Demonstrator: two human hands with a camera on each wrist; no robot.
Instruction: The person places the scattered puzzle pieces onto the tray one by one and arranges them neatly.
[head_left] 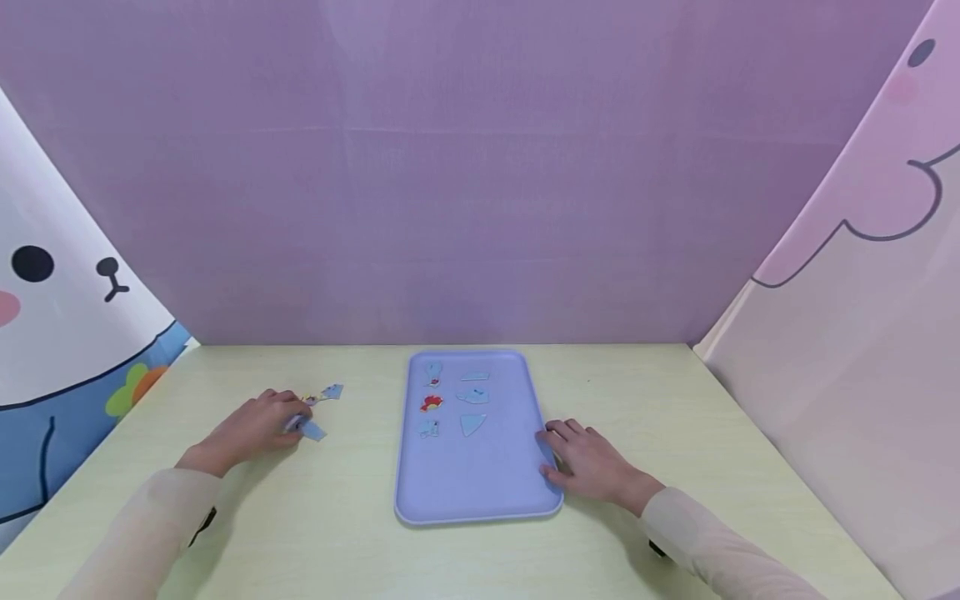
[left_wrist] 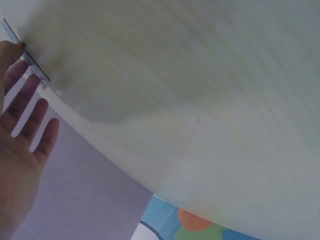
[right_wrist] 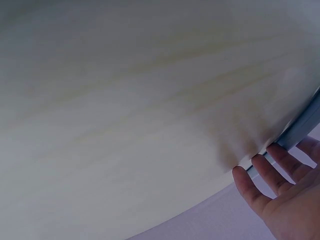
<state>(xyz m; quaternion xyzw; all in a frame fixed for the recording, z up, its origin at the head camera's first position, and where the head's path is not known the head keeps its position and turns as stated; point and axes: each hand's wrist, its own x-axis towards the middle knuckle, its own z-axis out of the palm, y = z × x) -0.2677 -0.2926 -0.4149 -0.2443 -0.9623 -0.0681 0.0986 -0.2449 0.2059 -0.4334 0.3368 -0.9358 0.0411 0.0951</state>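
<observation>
My left hand (head_left: 262, 425) pinches a flat light-blue puzzle piece (head_left: 312, 430) between thumb and fingers, low over the table on the left. In the left wrist view this piece (left_wrist: 31, 60) appears edge-on, the thumb on one side of it. Just beyond the fingertips lie printed pieces, one of them a blue piece (head_left: 332, 391). My right hand (head_left: 592, 462) rests at the right rim of a lavender tray (head_left: 480, 492), its fingers extended and touching the edge. The right wrist view shows those fingertips (right_wrist: 242, 175) along the tray's side (right_wrist: 302, 122).
Two columns of cut-out pieces lie in the tray's upper half, among them a red-printed piece (head_left: 431, 403) and a blue triangular piece (head_left: 472, 424). A purple cloth wall (head_left: 495, 208) stands behind the pale wooden table (head_left: 337, 517), with printed cartoon curtains on both sides.
</observation>
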